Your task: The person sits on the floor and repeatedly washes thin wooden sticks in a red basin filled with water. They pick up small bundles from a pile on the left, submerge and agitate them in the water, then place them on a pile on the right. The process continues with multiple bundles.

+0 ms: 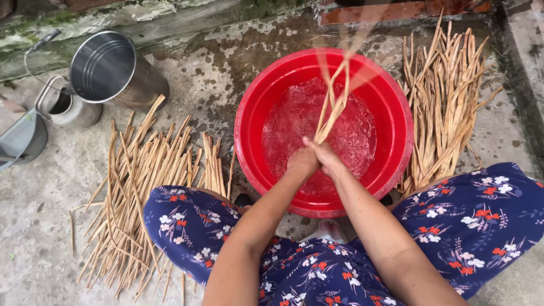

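Blue floral trousers fill the lower frame. Above them, the left hand [302, 161] and right hand [327, 156] both clench a few tan strips [334, 105] at centre, over the red basin [249, 153] of water. Wet, the strips look light, limp and slippery, best gripped low. Two steel pots, one [110, 71] apparently empty, sit upper left.

A thin bundle of tan, wet strips [334, 107] is standing nearly upright, blurred at its top, over the water-filled red basin [396, 141].
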Demonstrator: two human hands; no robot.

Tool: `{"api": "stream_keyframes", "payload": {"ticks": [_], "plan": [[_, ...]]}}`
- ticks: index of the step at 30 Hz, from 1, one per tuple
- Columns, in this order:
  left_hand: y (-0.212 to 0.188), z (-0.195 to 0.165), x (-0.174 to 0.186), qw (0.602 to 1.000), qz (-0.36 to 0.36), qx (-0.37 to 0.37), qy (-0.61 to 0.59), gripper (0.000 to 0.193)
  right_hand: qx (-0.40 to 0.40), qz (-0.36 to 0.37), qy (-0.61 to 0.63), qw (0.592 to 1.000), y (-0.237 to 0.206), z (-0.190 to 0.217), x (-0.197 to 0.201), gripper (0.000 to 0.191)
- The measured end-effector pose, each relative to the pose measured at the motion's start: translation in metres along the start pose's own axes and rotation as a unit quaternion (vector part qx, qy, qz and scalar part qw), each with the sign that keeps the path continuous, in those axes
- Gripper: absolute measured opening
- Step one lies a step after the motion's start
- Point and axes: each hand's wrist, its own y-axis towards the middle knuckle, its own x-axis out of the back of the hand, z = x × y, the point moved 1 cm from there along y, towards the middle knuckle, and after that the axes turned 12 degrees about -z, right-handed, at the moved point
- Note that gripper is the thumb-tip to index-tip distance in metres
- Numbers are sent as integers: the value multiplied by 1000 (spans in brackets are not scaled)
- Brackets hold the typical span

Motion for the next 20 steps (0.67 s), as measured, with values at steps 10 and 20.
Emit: {"api": "stream_keyframes", "payload": {"ticks": [10,20], "plan": [[-72,-11,118,939,-78,-321,92,35,24,-136,395,908,65,91,74,13],[-35,36,187,987,-117,-7,-113,43,86,-47,105,990,7,178,78,96]]}}
